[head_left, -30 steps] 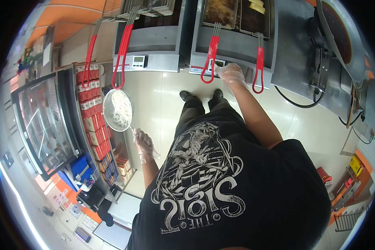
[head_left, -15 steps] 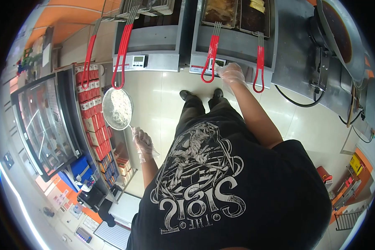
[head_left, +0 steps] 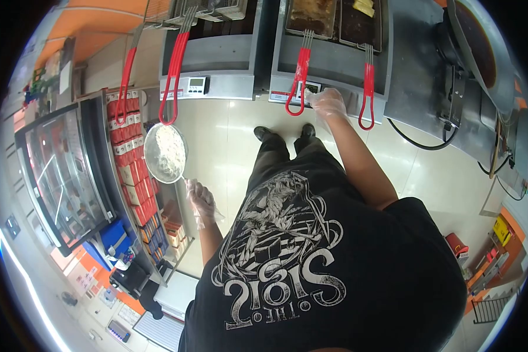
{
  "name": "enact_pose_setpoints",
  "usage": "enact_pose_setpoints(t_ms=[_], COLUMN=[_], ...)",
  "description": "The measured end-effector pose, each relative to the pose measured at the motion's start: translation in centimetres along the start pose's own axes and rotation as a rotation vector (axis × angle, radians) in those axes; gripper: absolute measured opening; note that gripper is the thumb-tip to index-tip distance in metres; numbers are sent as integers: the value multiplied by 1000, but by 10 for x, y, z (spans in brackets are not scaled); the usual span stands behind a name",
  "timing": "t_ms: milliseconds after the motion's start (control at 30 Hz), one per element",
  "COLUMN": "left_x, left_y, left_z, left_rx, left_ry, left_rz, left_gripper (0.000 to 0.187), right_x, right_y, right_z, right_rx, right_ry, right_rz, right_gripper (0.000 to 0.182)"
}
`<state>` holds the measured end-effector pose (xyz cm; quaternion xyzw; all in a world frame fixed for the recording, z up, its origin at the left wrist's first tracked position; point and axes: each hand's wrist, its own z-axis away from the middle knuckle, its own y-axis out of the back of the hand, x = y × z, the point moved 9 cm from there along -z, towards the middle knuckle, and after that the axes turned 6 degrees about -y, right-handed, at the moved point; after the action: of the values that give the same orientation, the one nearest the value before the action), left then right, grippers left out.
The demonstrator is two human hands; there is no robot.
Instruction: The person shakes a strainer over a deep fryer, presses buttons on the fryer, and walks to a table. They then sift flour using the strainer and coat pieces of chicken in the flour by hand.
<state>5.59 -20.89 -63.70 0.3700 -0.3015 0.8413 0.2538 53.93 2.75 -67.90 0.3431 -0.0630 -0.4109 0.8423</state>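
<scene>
Head view: sieve handle gripped by closed, gloved left hand (head_left: 200, 202); sieve (head_left: 152, 156) held out beside body, white floury material (head_left: 171, 148) inside. Sieve best held level, clear of oil, against spillage. Gloved right hand (head_left: 327, 104) placed at display panel (head_left: 313, 88), beside red basket handle (head_left: 301, 71); finger opening and contact cannot be told. Handle best not nudged. Beyond, yellow pieces (head_left: 364, 7) contained in right-hand fryer basket (head_left: 359, 47).

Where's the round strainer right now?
Head view, left side: the strainer is in the gloved left hand, next to the red boxes and, in the image, just below the red basket handles.
</scene>
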Motion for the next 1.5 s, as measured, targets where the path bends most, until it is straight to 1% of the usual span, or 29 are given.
enact_pose_setpoints(t_ms=[33,133,333,433,533,633,733,833,933,1033,1067,1167,1200,1300,1333,1433,1500], left_x=[0,5,3,6,5,4,5,5,4,3,3,-2,-6,-18,-21,-33,-39], left_y=[0,-2,-1,-5,-3,2,4,2,2,3,5,19,25,44,51,75,91], left_z=[0,6,3,6,6,5,5,9,11,20,25,43,50,73,78,97,112], left_rx=[-15,67,34,64,54,45,48,15,-1,105,110,116,104,177,164,140,160], left_ry=[1,-19,3,7,15,6,-1,-6,-5,-36,-38,-46,-47,-42,-50,-73,-72], left_rz=[13,-76,-38,-64,-58,-70,-79,-67,-28,-38,-55,-11,29,37,30,39,67], left_gripper=[23,24,29,30,28,26,24,25,24,28,28,29,28,27,27,26,25], right_x=[0,1,2,2,11,25,26,29,25,23,23,41,44,41,44,43,26], right_y=[0,0,-3,-3,-14,-22,-24,-20,-12,-4,0,10,12,-3,-17,-80,-100], right_z=[1,4,0,0,-16,-34,-38,-30,-20,-4,7,39,48,82,81,71,86], right_rx=[5,-18,6,33,50,114,104,85,188,191,227,223,252,-21,-51,-202,-206], right_ry=[-1,-10,10,43,176,198,198,196,226,319,355,356,387,449,474,550,667], right_rz=[0,-21,-6,3,14,-129,-130,-235,-165,-212,-207,-493,-427,-408,-296,-165,1], right_gripper=[72,72,71,69,68,69,69,69,64,52,41,36,35,35,37,40,42])
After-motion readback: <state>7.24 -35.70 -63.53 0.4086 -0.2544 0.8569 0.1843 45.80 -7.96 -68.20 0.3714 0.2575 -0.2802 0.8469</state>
